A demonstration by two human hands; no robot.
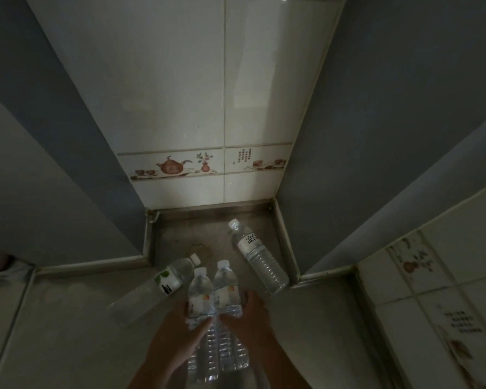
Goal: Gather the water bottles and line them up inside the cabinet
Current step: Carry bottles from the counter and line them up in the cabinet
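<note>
Two clear water bottles with white caps stand side by side at the front of the open cabinet. My left hand [180, 329] grips the left bottle [200, 293] and my right hand [250, 318] grips the right bottle [226, 287], both around the lower body. A third bottle with a leaf label [163, 282] lies on its side to the left, cap pointing toward the cabinet. A fourth bottle with a white label [257, 255] lies on the cabinet floor [185, 234] at the right, cap toward the back.
The cabinet is a narrow recess with grey side walls [376, 136] and a white tiled back [180, 108] bearing a teapot border. A metal rim edges its floor. Tiled wall [432, 304] stands at the right; the pale floor [68, 332] spreads at the left.
</note>
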